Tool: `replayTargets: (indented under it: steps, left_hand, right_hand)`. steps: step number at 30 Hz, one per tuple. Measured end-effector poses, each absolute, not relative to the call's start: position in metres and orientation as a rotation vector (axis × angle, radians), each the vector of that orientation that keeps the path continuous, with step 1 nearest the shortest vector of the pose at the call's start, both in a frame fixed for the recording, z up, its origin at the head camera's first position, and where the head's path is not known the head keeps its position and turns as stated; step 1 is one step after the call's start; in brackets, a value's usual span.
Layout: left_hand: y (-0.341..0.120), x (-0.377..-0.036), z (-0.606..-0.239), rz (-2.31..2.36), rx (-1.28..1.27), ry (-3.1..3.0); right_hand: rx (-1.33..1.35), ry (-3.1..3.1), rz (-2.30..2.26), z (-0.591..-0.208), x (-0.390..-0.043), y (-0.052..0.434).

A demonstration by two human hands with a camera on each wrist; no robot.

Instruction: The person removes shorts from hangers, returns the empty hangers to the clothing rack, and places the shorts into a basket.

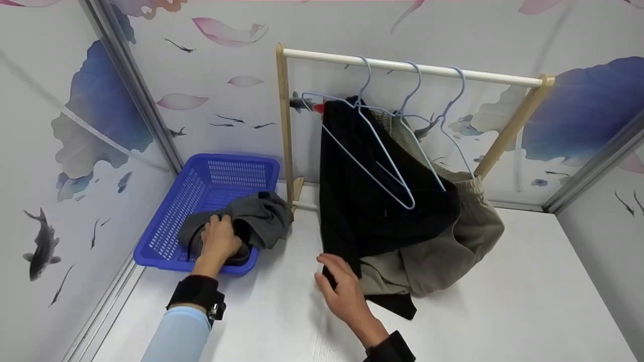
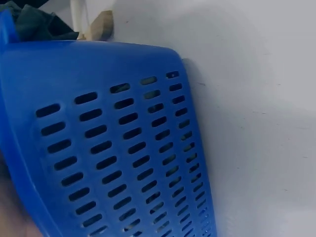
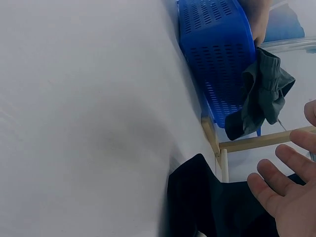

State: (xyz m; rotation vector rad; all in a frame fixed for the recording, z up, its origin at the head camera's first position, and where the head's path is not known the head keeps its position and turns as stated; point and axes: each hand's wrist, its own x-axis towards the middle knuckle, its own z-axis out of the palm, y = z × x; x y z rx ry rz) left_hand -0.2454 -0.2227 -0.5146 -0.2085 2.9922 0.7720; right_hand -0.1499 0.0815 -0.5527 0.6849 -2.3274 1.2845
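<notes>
A: We see our left hand [image 1: 219, 240] gripping the grey garment [image 1: 251, 221] that spills over the rim of the blue basket [image 1: 166, 221].

B: And our right hand [image 1: 342, 289] rests with fingers spread at the lower edge of the black garment [image 1: 367, 201], which hangs on a light-blue hanger [image 1: 372, 146] from the rail [image 1: 402, 65], the beige garment [image 1: 453, 241] just behind it
</notes>
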Motion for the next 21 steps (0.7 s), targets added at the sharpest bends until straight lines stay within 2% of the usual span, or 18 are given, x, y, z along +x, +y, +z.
replayTargets:
  steps: [9,21]
  left_hand:
    - [-0.225,-0.244,-0.504,1.13,-0.235,2.788]
    - [-0.215,-0.241,-0.5,1.129,-0.252,2.678]
  right_hand:
    - [0.661,-2.344,1.277,-0.555,-0.149,0.084]
    - [0.634,-2.361,1.273,-0.556,-0.147,0.087]
